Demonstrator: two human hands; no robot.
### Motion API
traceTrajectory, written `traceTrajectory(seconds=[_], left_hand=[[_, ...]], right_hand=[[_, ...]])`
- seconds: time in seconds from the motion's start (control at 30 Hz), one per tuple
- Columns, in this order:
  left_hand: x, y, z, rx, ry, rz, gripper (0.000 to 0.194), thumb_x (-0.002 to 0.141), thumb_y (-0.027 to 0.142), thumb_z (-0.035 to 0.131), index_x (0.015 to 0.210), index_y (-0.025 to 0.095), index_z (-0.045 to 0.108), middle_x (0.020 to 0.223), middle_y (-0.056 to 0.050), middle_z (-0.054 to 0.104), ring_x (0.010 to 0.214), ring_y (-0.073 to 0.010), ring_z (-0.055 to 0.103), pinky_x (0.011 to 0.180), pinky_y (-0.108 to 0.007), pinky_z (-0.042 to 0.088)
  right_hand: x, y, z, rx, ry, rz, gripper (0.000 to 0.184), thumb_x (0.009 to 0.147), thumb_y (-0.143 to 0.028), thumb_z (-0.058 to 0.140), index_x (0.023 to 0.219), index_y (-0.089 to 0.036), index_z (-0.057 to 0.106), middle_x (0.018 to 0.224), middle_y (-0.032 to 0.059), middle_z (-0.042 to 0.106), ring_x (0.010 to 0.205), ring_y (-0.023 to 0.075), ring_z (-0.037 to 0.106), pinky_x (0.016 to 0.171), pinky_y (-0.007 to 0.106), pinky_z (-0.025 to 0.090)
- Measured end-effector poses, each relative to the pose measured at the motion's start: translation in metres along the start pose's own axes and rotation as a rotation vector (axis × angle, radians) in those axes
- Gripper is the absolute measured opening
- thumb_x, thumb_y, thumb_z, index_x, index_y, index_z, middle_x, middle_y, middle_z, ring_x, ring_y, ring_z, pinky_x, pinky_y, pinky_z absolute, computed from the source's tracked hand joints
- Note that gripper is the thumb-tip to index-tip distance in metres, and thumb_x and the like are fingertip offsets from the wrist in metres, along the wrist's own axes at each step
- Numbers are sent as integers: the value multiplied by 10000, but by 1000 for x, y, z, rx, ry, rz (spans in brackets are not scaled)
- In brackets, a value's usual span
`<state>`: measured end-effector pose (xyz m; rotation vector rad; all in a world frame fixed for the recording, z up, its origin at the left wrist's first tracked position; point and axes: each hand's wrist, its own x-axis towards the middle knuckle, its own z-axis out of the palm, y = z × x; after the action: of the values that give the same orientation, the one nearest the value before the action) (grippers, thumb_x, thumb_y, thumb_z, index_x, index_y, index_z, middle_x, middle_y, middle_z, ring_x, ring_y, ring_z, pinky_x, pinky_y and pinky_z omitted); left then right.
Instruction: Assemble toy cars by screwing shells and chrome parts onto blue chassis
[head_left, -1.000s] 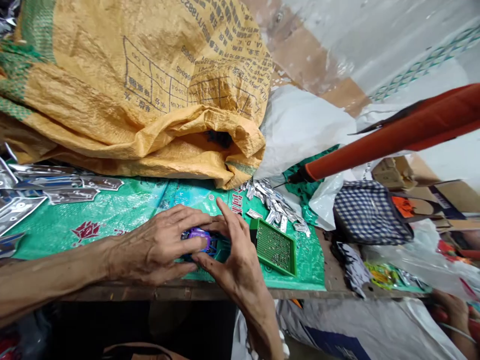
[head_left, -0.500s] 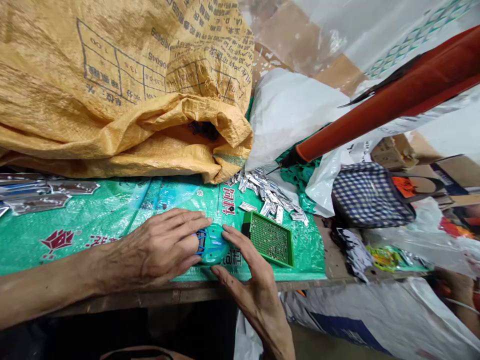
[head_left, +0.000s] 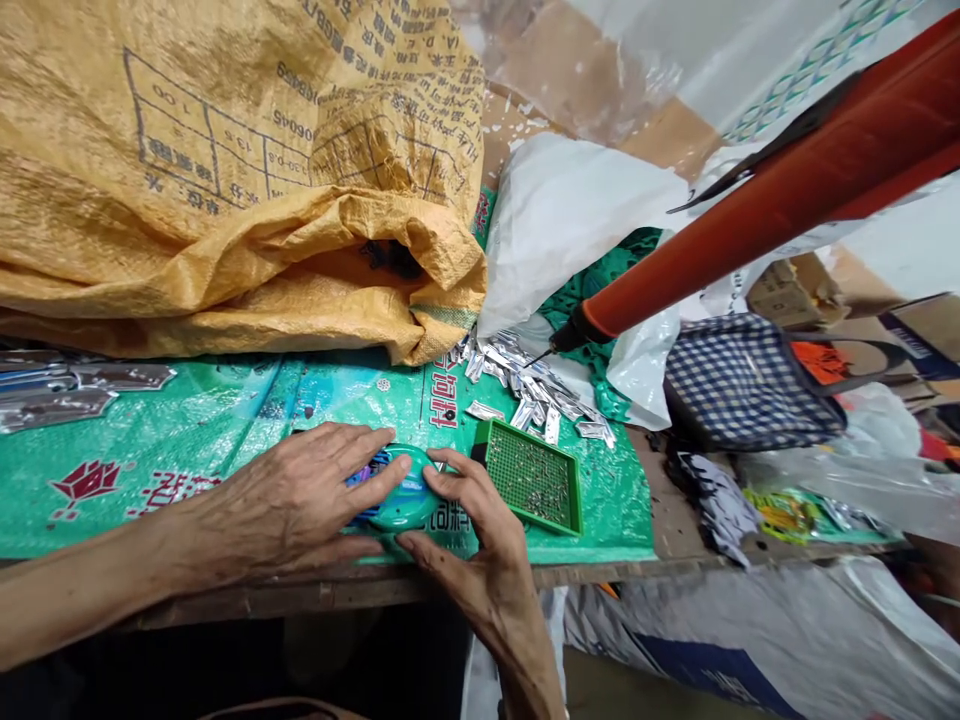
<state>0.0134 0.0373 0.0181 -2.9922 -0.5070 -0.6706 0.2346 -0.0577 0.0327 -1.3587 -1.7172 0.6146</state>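
Observation:
A teal toy car (head_left: 407, 498) with a blue and purple cage-like part lies on the green sheet near the table's front edge. My left hand (head_left: 304, 495) covers its left end, fingers over the cage part and one fingertip on the teal body. At the other end, my right hand (head_left: 472, 530) is curved around the body with thumb and fingers close against it. Much of the car's left end is hidden under my left hand. Just right of my right hand stands a green tray (head_left: 577, 500) with many small metal pieces, seemingly screws.
An orange-red power screwdriver (head_left: 675, 265) slants in from the upper right, its tip above a pile of silvery strips (head_left: 525, 385). A yellow woven sack (head_left: 247, 240) fills the back left. Silvery pieces (head_left: 67, 390) lie at far left, a checked bag (head_left: 750, 385) at right.
The view has shifted slightly. My left index finger has come onto the teal body, and my right fingers have bent in closer around the car's right end.

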Motion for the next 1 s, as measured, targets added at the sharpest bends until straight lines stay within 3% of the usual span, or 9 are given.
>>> traceTrajectory(seconds=[0.17,0.3,0.4,0.53,0.67,0.77,0.83,0.9,1.0], left_hand=[[0,0,3,50,16,25,370,994,352,523,1291,131,534,1195,-186,683,1065,-342,657,856,-464,581],[-2,2,5,113,13,45,387,1008,363,509,1317,131,529,1162,-179,689,1008,-327,670,799,-446,592],[-1,5,8,148,38,57,381,1010,362,505,1310,133,552,1175,-172,692,1057,-316,665,845,-425,582],[0,9,13,168,41,67,371,1015,343,487,1316,139,565,1201,-172,683,1112,-312,650,903,-424,566],[-1,12,17,169,6,19,404,1026,337,468,1382,160,533,1201,-162,677,1122,-305,649,931,-429,561],[-2,13,22,177,41,-7,421,1025,377,477,1393,181,541,1195,-148,682,1088,-300,665,917,-420,562],[-1,12,25,182,68,-29,414,1027,406,473,1370,195,568,1187,-139,690,1056,-299,678,898,-413,562],[1,11,26,188,94,-18,399,1030,424,465,1335,202,597,1155,-124,703,1015,-281,690,863,-378,564],[8,10,21,210,126,40,396,1037,439,441,1292,194,619,1090,-108,718,942,-247,697,791,-322,566]], right_hand=[[-8,7,4,64,-4,29,513,837,-220,791,1312,-291,613,1382,80,644,1342,208,580,1120,349,492],[-18,15,16,204,63,262,590,889,-331,728,1438,-302,514,1437,97,613,1231,236,658,1038,391,559],[-21,20,23,309,135,358,521,896,-337,704,1392,-265,562,1358,109,667,1111,230,712,976,383,590],[-20,20,25,366,198,323,457,882,-308,713,1324,-238,619,1274,101,713,1080,217,725,942,347,606],[-22,13,24,121,286,164,458,907,-253,685,1356,-201,608,1312,123,699,1137,223,711,971,348,606],[-27,8,7,-98,392,18,432,926,-179,654,1355,-169,606,1300,143,702,1196,209,686,1016,327,585],[-27,6,-17,-184,441,-32,357,933,-144,637,1289,-180,644,1217,119,738,1152,181,701,998,301,588],[-19,7,-47,-238,484,-25,248,931,-146,640,1169,-195,694,1103,83,770,1025,163,735,918,288,611],[14,12,-90,-203,520,126,120,941,-257,649,1022,-212,725,975,43,778,898,163,737,847,317,613]])
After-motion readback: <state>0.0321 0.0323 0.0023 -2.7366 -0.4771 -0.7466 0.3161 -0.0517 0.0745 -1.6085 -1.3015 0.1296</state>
